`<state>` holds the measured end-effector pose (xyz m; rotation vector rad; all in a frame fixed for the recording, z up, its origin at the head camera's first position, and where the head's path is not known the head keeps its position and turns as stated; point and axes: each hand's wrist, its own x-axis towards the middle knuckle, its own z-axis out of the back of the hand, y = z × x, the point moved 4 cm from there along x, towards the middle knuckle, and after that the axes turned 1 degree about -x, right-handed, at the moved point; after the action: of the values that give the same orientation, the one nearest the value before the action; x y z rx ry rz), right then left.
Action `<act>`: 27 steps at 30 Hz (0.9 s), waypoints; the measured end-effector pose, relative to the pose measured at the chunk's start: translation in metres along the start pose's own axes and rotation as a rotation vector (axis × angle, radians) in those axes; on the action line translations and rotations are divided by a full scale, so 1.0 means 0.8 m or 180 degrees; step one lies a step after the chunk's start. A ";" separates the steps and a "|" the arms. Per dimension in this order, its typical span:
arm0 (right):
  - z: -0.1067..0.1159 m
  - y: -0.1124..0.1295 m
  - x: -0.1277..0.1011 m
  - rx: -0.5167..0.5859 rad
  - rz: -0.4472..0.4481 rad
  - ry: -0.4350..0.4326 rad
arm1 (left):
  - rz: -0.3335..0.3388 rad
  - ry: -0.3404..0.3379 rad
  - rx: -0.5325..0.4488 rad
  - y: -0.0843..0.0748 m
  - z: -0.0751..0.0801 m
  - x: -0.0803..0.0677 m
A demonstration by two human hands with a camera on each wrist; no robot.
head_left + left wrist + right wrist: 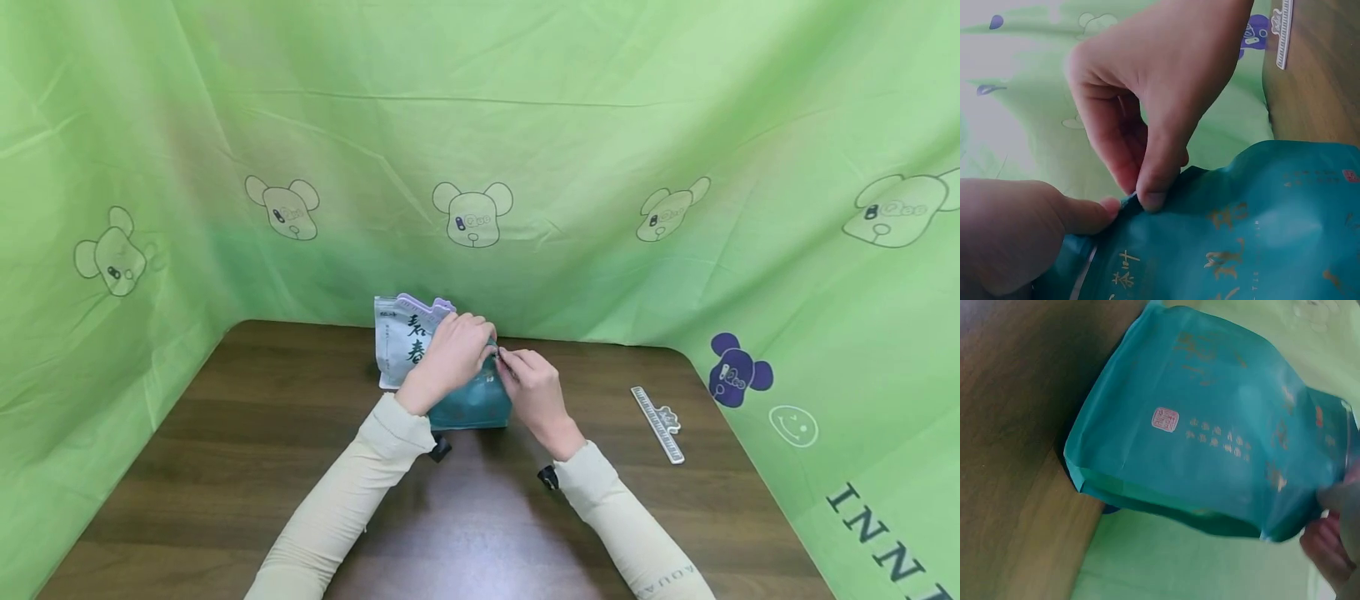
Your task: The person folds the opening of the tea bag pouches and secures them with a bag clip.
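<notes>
A teal foil bag (472,406) with gold lettering stands upright on the brown table (262,433), near its back edge. Both hands meet at the bag's top edge. My left hand (486,340) pinches the top of the bag from the left; its thumb (1100,209) lies against the teal bag (1260,231). My right hand (505,358) pinches the same edge from the right, thumb and forefinger (1150,194) closed on the rim. In the right wrist view the teal bag (1210,437) fills the frame, with the right hand's fingertips (1332,534) at its top corner.
A white bag (392,342) with dark characters stands just behind the teal one, a purple clip (423,307) across its top. A long white sealing clip (657,423) lies on the table to the right. Green printed cloth walls the table on three sides.
</notes>
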<state>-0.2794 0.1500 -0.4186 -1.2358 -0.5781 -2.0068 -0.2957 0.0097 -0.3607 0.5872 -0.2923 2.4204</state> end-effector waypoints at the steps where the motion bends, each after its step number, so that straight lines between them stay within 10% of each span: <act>1: 0.001 -0.004 0.000 0.0123 -0.0050 0.0018 | -0.0007 -0.0009 0.0010 0.000 0.000 0.000; 12: 0.008 -0.031 0.021 0.1621 -0.1172 0.0914 | -0.0092 -0.0005 0.0043 -0.004 -0.001 0.000; 27: 0.016 -0.024 0.044 0.1695 -0.1168 0.1123 | 0.0129 -0.0188 0.0640 -0.015 0.003 -0.009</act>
<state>-0.2965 0.1597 -0.3817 -0.4671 -1.1267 -2.0973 -0.2823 0.0146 -0.3609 0.7489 -0.0859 2.4923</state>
